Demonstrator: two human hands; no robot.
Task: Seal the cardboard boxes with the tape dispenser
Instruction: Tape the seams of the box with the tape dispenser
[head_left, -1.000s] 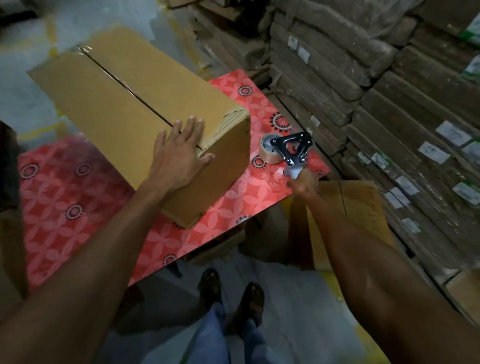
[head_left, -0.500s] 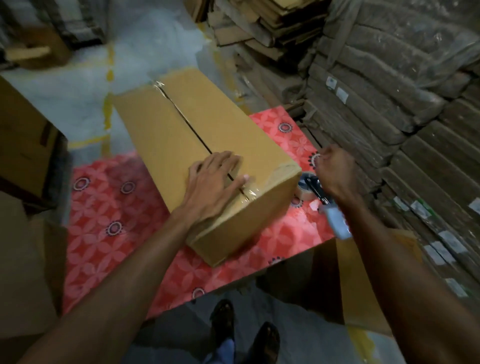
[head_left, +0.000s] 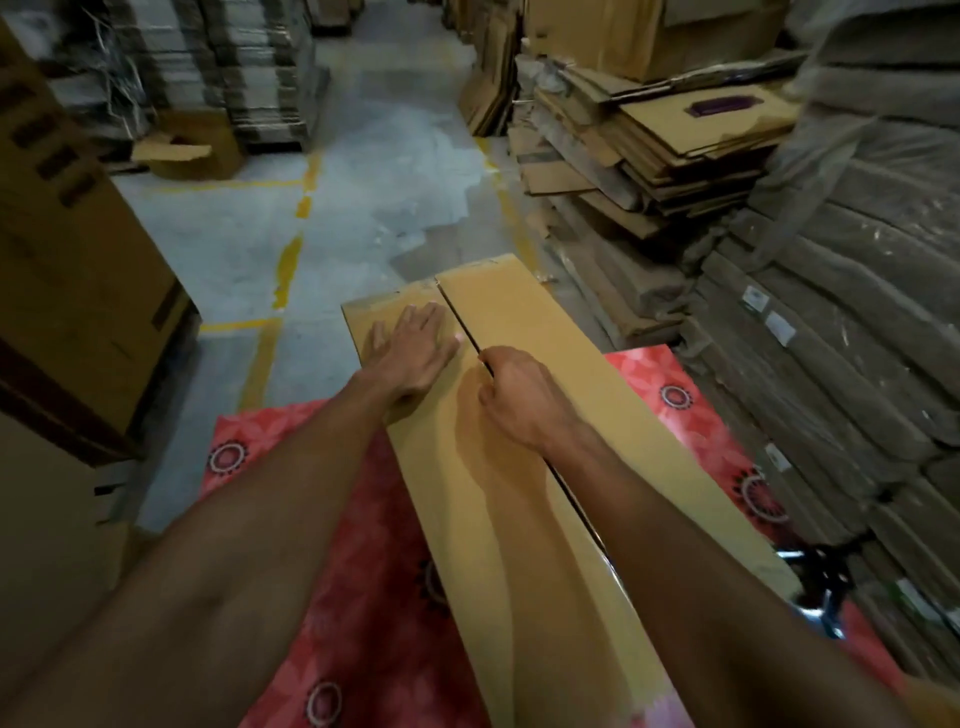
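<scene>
A long brown cardboard box (head_left: 602, 410) lies lengthwise on the table with the red flower-pattern cover (head_left: 363, 597), its far end past the table edge. Its two top flaps meet at a dark open seam (head_left: 456, 317). My left hand (head_left: 415, 348) presses flat on the left flap near the far end. My right hand (head_left: 519, 400) sits on the seam just behind it, fingers curled down into the gap at the flap edge. The black tape dispenser (head_left: 826, 571) lies blurred on the table at the right of the box, in neither hand.
Stacks of flattened cardboard (head_left: 649, 145) and wrapped bundles (head_left: 831, 338) rise close on the right. A tall brown carton (head_left: 78, 270) stands at the left. Beyond the table a grey concrete aisle with yellow lines (head_left: 291, 260) runs between more stacks.
My right hand has let go of the tape dispenser and moved onto the box seam. My left hand slid toward the far end of the box. The view tilted up and forward.
</scene>
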